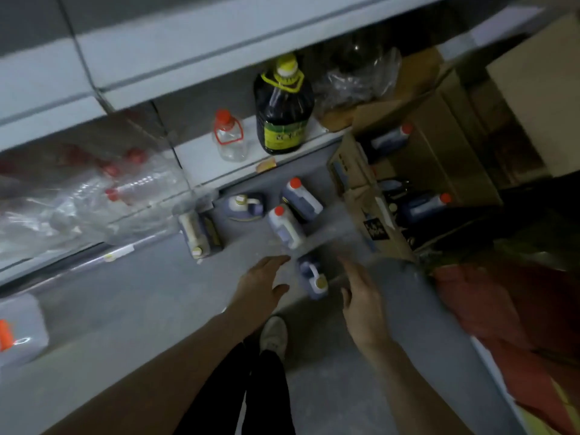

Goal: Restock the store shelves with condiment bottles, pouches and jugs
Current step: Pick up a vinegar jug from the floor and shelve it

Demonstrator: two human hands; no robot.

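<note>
A grey floor (125,309) runs beneath store shelves (219,158), an open cardboard box (439,146) at right; one small jug (314,277) lies on the floor between the left hand (260,287) and right hand (364,296), both spread, fingers straight, holding nothing

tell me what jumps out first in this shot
A big dark jug with a yellow cap stands on the low shelf beside a clear bottle. Small jugs are scattered on the floor below, and the left hand and right hand hover open either side of the nearest jug. A box at right holds more.
</note>
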